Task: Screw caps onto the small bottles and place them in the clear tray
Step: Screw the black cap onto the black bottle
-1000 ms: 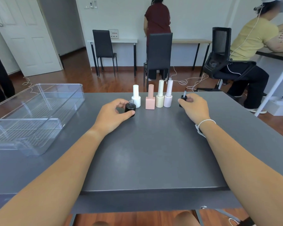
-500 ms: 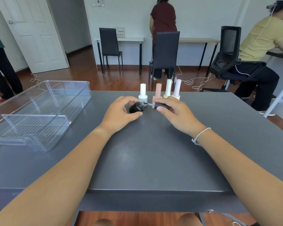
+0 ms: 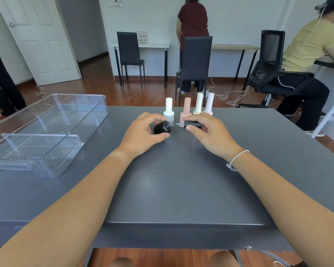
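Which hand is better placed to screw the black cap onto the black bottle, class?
The right hand. It already grips the black cap, brush tip aimed at the open neck of the black bottle. The left hand holds that bottle tilted on its side, so it should steady it.

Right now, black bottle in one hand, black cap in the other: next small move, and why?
Probably slide the black cap in the right hand leftward so its brush tip enters the threaded neck of the black bottle, then twist. The left hand holds the bottle tilted, neck toward the cap; the brush tip sits just short of the opening, roughly in line, and the clear tray holds no bottles yet.
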`<state>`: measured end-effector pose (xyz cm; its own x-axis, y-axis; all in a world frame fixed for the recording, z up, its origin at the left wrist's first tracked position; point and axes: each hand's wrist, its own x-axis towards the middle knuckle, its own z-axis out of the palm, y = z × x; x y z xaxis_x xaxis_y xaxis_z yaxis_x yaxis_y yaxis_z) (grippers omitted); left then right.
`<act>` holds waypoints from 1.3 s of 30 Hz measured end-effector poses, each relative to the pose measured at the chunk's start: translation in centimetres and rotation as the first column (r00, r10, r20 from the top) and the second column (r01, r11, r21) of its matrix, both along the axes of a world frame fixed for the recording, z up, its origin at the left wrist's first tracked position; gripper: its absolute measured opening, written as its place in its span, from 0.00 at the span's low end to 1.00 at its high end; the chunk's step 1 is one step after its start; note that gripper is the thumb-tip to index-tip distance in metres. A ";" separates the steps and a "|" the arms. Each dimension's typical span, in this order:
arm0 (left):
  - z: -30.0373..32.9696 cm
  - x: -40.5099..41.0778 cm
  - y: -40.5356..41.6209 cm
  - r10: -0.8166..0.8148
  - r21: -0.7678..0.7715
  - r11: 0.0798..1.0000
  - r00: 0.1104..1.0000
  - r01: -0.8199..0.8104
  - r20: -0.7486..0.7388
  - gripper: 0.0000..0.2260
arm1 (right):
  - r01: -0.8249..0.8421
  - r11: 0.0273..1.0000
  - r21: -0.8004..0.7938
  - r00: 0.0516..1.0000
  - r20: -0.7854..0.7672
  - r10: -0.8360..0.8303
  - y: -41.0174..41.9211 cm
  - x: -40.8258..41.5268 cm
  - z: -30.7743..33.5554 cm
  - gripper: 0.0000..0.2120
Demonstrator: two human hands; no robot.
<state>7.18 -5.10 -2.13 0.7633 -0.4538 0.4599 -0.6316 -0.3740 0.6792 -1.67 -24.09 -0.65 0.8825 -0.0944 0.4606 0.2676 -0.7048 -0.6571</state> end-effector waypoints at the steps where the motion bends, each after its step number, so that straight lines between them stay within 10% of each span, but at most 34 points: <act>1: 0.0 0.0 0.0 -0.002 0.003 1.000 1.000 0.002 0.003 0.15 | -0.004 1.000 -0.003 1.000 -0.004 0.004 0.0 0.0 0.0 0.12; 39: 0.0 -0.6 -0.3 -0.049 0.082 0.996 0.996 0.043 0.073 0.16 | 0.038 0.988 -0.152 0.998 -0.052 -0.047 0.5 0.3 -0.5 0.04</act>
